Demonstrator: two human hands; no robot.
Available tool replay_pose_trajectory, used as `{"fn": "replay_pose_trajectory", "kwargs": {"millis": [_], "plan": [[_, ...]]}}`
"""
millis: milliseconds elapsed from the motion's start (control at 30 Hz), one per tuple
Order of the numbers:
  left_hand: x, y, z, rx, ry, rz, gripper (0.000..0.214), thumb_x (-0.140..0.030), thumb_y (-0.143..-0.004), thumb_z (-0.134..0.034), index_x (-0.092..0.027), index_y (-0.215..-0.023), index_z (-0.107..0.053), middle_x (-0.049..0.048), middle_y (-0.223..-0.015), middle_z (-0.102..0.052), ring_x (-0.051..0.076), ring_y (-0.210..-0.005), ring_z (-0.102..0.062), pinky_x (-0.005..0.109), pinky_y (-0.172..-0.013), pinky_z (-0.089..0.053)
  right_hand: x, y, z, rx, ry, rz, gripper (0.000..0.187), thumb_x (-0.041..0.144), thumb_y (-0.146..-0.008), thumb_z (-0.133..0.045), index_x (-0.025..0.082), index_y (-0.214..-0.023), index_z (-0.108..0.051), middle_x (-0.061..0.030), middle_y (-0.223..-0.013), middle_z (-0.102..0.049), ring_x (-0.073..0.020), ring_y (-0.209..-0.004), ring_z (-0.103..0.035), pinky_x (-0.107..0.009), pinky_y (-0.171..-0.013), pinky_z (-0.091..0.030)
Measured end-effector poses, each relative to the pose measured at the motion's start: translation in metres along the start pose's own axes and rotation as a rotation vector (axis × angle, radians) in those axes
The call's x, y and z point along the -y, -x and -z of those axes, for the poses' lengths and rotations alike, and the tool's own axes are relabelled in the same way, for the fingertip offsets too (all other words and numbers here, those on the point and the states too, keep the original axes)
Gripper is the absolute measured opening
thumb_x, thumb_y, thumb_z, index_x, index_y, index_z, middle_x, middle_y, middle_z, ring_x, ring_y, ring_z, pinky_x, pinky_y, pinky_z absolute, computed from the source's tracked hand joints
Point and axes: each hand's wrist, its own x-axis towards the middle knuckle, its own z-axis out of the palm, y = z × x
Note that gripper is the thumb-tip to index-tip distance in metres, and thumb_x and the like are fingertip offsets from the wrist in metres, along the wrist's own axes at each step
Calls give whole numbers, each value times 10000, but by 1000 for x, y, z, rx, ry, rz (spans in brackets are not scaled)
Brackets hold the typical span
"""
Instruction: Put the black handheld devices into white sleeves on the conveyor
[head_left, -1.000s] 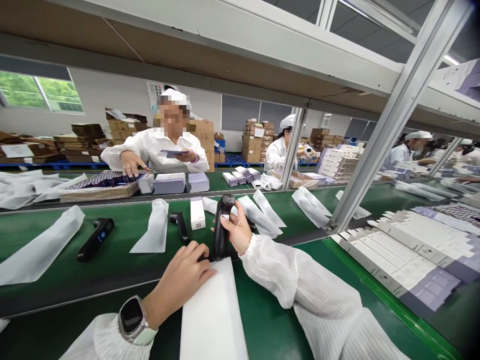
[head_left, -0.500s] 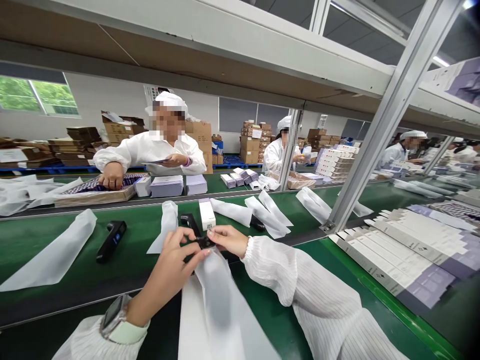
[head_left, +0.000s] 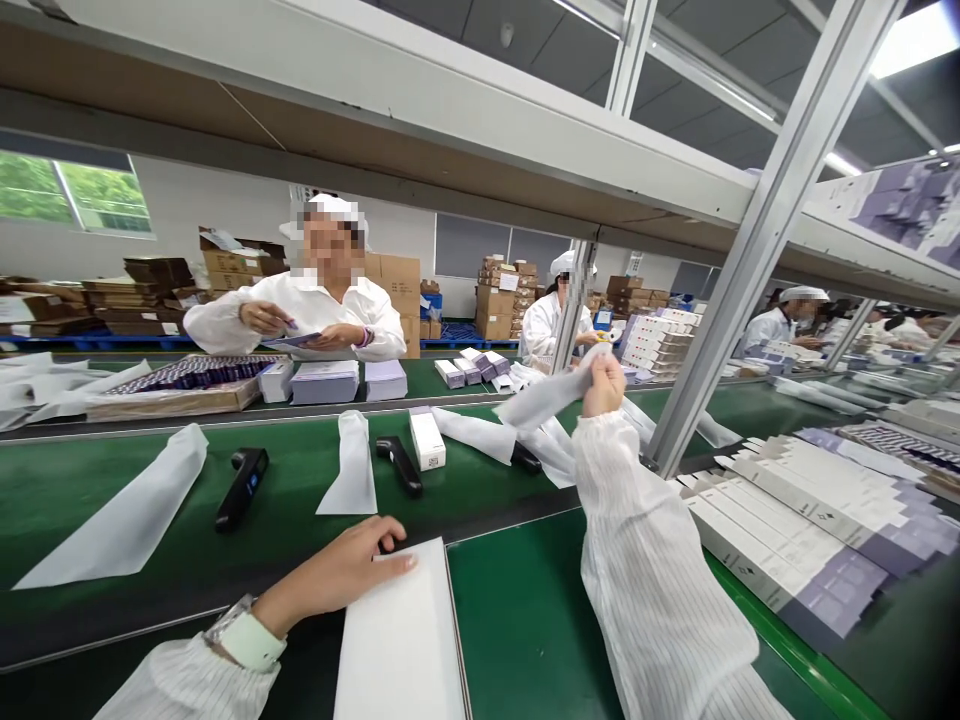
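Note:
My right hand (head_left: 604, 384) is raised over the green belt, its fingers closed on the end of a frosted plastic bag (head_left: 541, 398) that hangs to the left. Whether anything is inside that bag I cannot tell. My left hand (head_left: 358, 562) rests at the far end of a long white box (head_left: 405, 640), thumb along its top and fingers apart, gripping nothing. Just beyond it lies a black handheld device (head_left: 400, 466). Close by on the belt are a small white box (head_left: 427, 440) and another frosted bag (head_left: 351, 465).
Leftward on the belt lie a second black device (head_left: 241, 488) and a large frosted bag (head_left: 127, 515). Flat white-and-purple cartons (head_left: 795, 540) are stacked at right. A metal post (head_left: 772, 240) rises beside my right arm, under an overhead shelf (head_left: 450, 130). A co-worker (head_left: 315, 300) works opposite.
Both hands were together over the white box at a black item and a frosted bag. My right hand has swung up and right with a bag; my left has dropped onto the box's end.

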Motion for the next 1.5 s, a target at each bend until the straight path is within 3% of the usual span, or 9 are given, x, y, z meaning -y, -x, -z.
{"fn": "replay_pose_trajectory", "kwargs": {"millis": [200, 367, 467, 633, 767, 900, 1033, 1233, 1500], "plan": [[4, -11, 4, 69, -74, 13, 341, -502, -613, -525, -175, -704, -499, 0, -729, -473, 149, -647, -456, 208, -505, -310, -55, 1, 23, 389, 1114, 131, 261, 258, -821, -313, 135, -884, -534, -106, -853, -563, -208, -856, -498, -324, -770, -354], [-3, -5, 3, 0, -93, -9, 286, -452, -634, -505, -167, -620, -530, -10, -653, -490, 150, -630, -473, 217, -514, -305, -82, 26, -13, 667, 1239, 154, 371, 175, -693, -546, 207, -1061, -505, -117, -1189, -427, -266, -1130, -309, -379, -905, -221], [-8, 3, 1, -115, -121, -52, 262, -400, -664, -495, -162, -575, -559, -1, -694, -509, 149, -656, -481, 230, -570, -329, -96, 36, -24, 851, 1270, 90, 264, 143, -696, -523, 191, -952, -567, -118, -1036, -529, -244, -1040, -410, -356, -856, -282], [-11, 17, -7, -183, -129, -75, 185, -312, -731, -433, -206, -711, -584, -1, -771, -529, 159, -757, -485, 237, -661, -347, -119, 52, -27, 792, 1227, -52, 362, 41, -619, -520, 151, -961, -565, -133, -796, -582, -256, -828, -543, -372, -715, -368], [-10, 26, -8, -224, -146, -36, 142, -316, -769, -406, -227, -795, -514, -12, -799, -519, 157, -771, -485, 237, -632, -352, -115, 51, -22, 664, 1128, -136, 505, 28, -643, -454, 198, -1117, -475, -105, -737, -575, -240, -721, -574, -361, -644, -390], [-12, 30, -10, -264, -252, -180, 215, -324, -811, -382, -205, -719, -536, 13, -972, -469, 149, -796, -486, 243, -638, -359, -81, 29, -14, 468, 989, -78, 579, 168, -730, -417, 212, -1276, -230, -152, -1067, -483, -254, -942, -512, -368, -742, -386], [-11, 29, -13, -374, -517, -317, 217, -253, -842, -357, -193, -757, -547, 29, -849, -475, 168, -804, -440, 278, -658, -343, -35, 27, -31, 196, 310, -122, 601, 228, -690, -490, 213, -1233, -232, -117, -1120, -451, -223, -978, -486, -365, -773, -409], [-6, 26, -17, -390, -695, -392, 136, -184, -836, -381, -186, -815, -515, 21, -841, -505, 159, -773, -427, 288, -660, -347, 23, 102, -78, 493, -516, -568, 442, 295, -612, -628, 279, -996, -409, 3, -827, -523, -169, -736, -565, -338, -613, -472], [-6, 27, -17, -461, -729, -401, 149, -253, -809, -436, -183, -736, -545, 36, -881, -462, 175, -819, -427, 306, -665, -340, 34, 151, -96, 756, -594, -668, 484, 315, -621, -645, 324, -1040, -402, 7, -932, -506, -147, -749, -573, -315, -638, -475]]}}
